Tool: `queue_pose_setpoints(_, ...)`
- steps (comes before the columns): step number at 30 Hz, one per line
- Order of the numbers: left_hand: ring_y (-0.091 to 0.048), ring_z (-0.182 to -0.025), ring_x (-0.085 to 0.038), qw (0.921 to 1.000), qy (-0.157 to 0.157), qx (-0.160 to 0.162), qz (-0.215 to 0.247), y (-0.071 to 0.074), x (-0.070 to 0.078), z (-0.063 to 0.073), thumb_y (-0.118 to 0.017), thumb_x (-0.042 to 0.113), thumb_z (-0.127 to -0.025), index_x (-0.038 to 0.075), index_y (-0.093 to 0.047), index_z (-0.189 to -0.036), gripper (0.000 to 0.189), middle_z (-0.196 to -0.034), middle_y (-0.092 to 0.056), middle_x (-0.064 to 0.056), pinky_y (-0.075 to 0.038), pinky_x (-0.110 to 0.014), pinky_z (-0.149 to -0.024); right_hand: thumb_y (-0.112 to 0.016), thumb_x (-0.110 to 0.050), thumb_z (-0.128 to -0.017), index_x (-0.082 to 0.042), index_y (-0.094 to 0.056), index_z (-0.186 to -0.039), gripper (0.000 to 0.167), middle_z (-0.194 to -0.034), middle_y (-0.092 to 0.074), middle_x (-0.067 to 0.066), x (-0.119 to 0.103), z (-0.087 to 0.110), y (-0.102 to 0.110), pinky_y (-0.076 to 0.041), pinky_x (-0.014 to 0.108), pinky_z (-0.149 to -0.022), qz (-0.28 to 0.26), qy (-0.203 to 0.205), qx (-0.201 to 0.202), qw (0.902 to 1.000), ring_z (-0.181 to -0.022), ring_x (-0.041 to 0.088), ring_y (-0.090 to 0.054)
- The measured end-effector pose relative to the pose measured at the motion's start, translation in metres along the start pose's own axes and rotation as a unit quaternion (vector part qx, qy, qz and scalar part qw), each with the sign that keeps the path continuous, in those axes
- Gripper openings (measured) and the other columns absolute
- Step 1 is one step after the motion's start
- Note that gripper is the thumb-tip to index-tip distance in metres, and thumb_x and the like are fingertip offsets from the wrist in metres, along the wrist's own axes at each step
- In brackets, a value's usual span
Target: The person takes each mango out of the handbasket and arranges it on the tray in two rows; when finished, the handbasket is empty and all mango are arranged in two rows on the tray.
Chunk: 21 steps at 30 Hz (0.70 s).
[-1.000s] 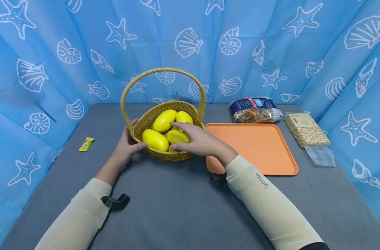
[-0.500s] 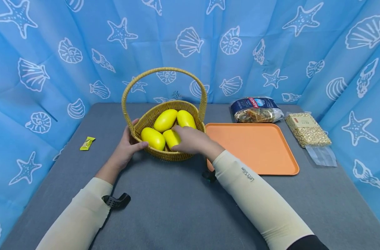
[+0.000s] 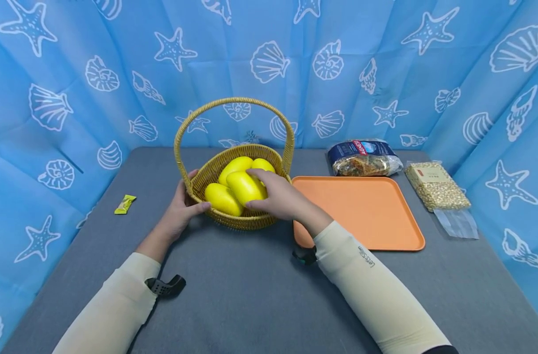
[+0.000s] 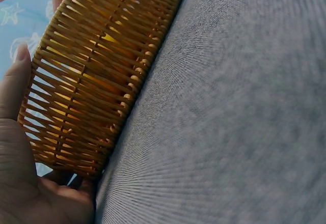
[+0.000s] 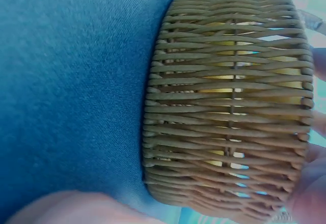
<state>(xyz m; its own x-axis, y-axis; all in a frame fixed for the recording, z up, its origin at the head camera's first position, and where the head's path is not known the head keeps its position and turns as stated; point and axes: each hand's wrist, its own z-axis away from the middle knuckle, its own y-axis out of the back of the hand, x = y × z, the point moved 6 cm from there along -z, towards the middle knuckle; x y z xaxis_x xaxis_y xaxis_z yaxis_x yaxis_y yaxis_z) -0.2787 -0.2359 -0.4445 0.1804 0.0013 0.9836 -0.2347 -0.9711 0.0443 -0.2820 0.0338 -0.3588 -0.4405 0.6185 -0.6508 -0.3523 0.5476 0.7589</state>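
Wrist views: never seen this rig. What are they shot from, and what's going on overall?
No machine: just a person's bare left hand and right hand. The wide picture comes from a head-worn camera looking forward and down. Each wrist has its own camera; both show the wicker basket close up. The grey tabletop also bears an orange tray, a small yellow packet and two bags. The left hand grips the basket's side; the right holds one yellow oval. Three more show inside.

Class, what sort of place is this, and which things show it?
Probably an indoor tabletop staging area: a blue shell-patterned curtain hangs behind and beside a grey table, which holds a wicker basket and an orange tray.
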Motion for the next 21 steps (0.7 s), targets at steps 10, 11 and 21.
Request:
queue_pose_setpoints(10,-0.040,-0.147,-0.033,1.0000,-0.005,-0.006,0.002,-0.001,0.002,0.002,-0.069,-0.002,-0.100,0.021,-0.016,-0.174,0.094,-0.169,-0.033,-0.016,-0.039,-0.029,-0.113,-0.082,-0.031,-0.101,-0.016,-0.040,-0.168,0.082,-0.163,-0.045,0.008,0.001,0.032,0.023,-0.051,0.053,-0.102,-0.087,0.040,0.067,0.9931,-0.129,0.027,-0.052)
queue_pose_setpoints(11,-0.040,-0.148,-0.033,1.0000,-0.005,-0.006,0.001,-0.001,0.002,0.002,-0.069,-0.002,-0.100,0.021,-0.016,-0.174,0.094,-0.169,-0.033,-0.016,-0.039,-0.029,-0.113,-0.083,-0.030,-0.100,-0.016,-0.040,-0.168,0.082,-0.162,-0.045,0.008,0.002,0.035,0.025,-0.051,0.054,-0.101,-0.091,0.042,0.071,0.9923,-0.128,0.027,-0.052)
queue_pose_setpoints(21,-0.042,-0.145,-0.033,0.9999,-0.008,-0.005,0.010,0.000,0.001,0.000,-0.070,-0.002,-0.100,0.020,-0.017,-0.173,0.093,-0.168,-0.034,-0.017,-0.042,-0.029,-0.110,-0.084,-0.020,-0.099,-0.016,-0.035,-0.170,0.086,-0.156,-0.046,0.010,0.017,0.065,0.053,-0.058,0.049,-0.092,-0.127,0.041,0.102,0.9858,-0.126,0.030,-0.056)
